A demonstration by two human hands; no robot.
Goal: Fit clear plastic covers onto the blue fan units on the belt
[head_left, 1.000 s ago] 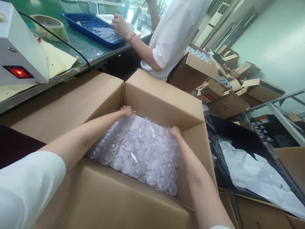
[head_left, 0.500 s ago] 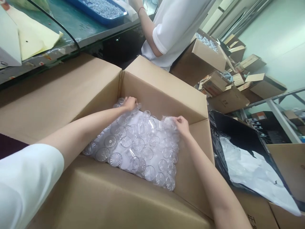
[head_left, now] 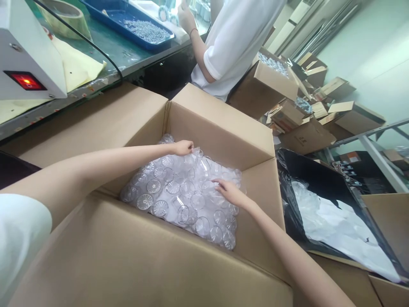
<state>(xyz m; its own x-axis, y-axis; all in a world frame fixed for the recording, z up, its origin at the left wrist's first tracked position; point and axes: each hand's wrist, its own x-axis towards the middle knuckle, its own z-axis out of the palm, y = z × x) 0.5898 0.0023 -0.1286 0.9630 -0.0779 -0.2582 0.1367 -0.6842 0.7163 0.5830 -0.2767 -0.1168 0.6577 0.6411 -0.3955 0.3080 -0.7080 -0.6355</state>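
Observation:
Inside a big open cardboard box (head_left: pixel 220 132) lie many clear, round, cup-like plastic pieces (head_left: pixel 154 186) with spoke patterns on their ends. White sheet material shows between them, and a clear plastic bag (head_left: pixel 196 158) seems to cover them. My left hand (head_left: pixel 184 147) is closed at the far side of the pile, pinching the film of the bag. Over the right part of the pile is my right hand (head_left: pixel 230 192), its fingers stretched out and apart, touching or just above the bag. I see nothing held in it.
A bench (head_left: pixel 118 53) at the upper left carries a blue tray (head_left: pixel 128 25) of small parts and a white device (head_left: pixel 30 47) with a lit red switch. A co-worker (head_left: pixel 236 42) stands beyond the box. At right are a black-lined bin (head_left: pixel 319 179) and stacked cartons (head_left: pixel 308 136).
My left hand has moved right along the far edge with the film. My right hand has let go of the bag's far right corner and come inward and nearer, fingers opening. The view has shifted slightly.

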